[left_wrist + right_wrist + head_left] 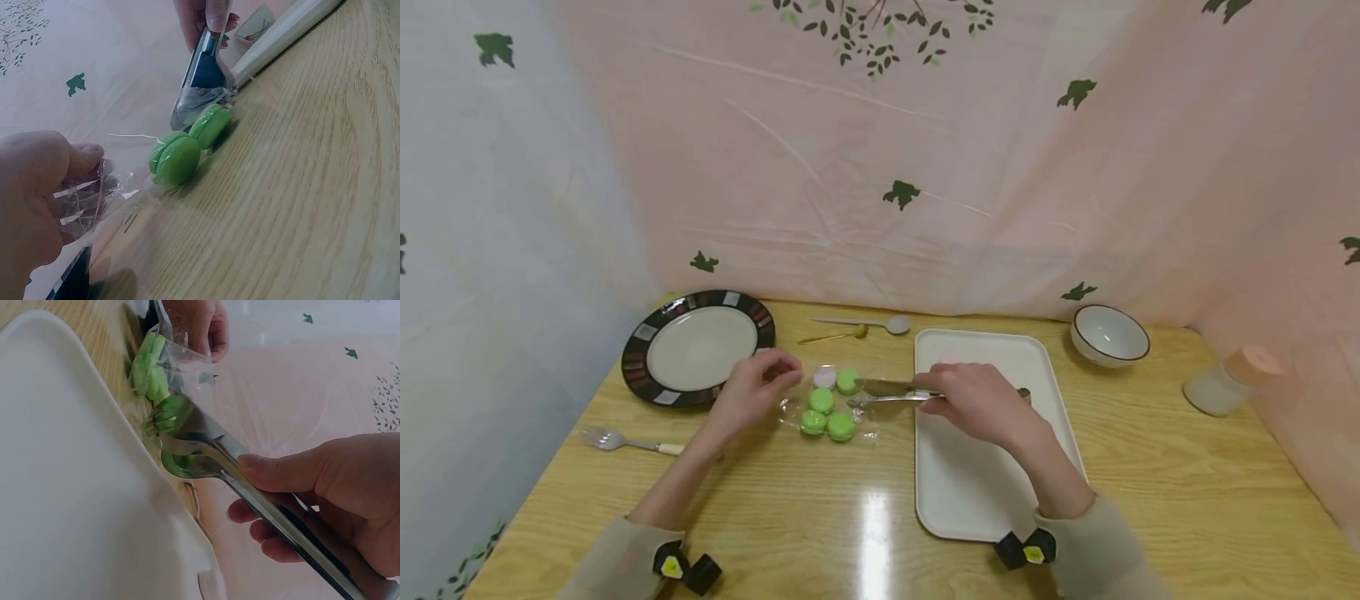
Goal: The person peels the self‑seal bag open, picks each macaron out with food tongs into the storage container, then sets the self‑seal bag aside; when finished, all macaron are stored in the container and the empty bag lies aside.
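While the left grip [756,392] pinches an edge of the clear bag [867,429], the right grip [981,400] holds the metal tongs [887,399], fingers wrapped around their arms. Their tips stand slightly apart at the bag's right side; whether they have passed inside the film or lie against it, I cannot tell.

The work looks to be at an early stage. Four green macarons [841,427] and a pale one [824,377] lie together in the bag, on the worktop [820,517] between the two grips, and none is clearly caught by the tongs. Dealing with these five appears to be what is left. Against the far edge of the white tray [977,500], a pinkish patch [214,587] shows too little to name.

The loose film seems the main hindrance, since it crumples around the macarons near the tips. A dark-rimmed plate [636,362] and a fork [613,438] lie to the left; a spoon [897,324] and a small gold utensil [831,336] lie beyond the bag. A bowl [1108,354] and a lidded jar [1213,392] stand right of the tray, out of the way.
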Tool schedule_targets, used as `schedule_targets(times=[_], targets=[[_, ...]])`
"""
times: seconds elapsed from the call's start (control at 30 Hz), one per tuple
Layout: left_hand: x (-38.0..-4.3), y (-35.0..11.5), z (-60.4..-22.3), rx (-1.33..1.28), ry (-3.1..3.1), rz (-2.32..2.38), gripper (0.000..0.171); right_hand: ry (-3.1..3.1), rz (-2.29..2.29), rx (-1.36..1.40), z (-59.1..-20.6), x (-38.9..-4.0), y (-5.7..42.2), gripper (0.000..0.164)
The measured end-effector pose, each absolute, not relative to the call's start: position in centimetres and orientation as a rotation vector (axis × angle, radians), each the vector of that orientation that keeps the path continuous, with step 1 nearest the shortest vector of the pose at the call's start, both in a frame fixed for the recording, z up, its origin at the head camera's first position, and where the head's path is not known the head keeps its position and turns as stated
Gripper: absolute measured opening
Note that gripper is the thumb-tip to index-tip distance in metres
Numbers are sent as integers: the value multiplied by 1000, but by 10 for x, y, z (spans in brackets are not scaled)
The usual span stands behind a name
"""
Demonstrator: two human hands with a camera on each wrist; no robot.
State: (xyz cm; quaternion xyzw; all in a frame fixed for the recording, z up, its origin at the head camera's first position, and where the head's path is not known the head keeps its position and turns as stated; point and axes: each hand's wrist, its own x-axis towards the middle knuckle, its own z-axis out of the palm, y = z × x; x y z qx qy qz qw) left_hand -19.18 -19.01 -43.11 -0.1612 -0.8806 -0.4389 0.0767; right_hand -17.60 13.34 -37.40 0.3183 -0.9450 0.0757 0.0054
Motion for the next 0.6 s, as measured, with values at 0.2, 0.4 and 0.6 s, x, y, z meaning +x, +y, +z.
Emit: schedule_targets(times=[0.2, 0.4, 0.6], targets=[[-192, -189, -432, -506, -2613, -1306, 4, -2982, 219, 906, -371, -177, 130, 28], [-191, -189, -432, -528, -2584, -1345, 6, -2954, 188, 918, -374, -180, 125, 29], [-191, -189, -434, -549, -2569, -1324, 5, -2957, 185, 932, -375, -184, 119, 27]])
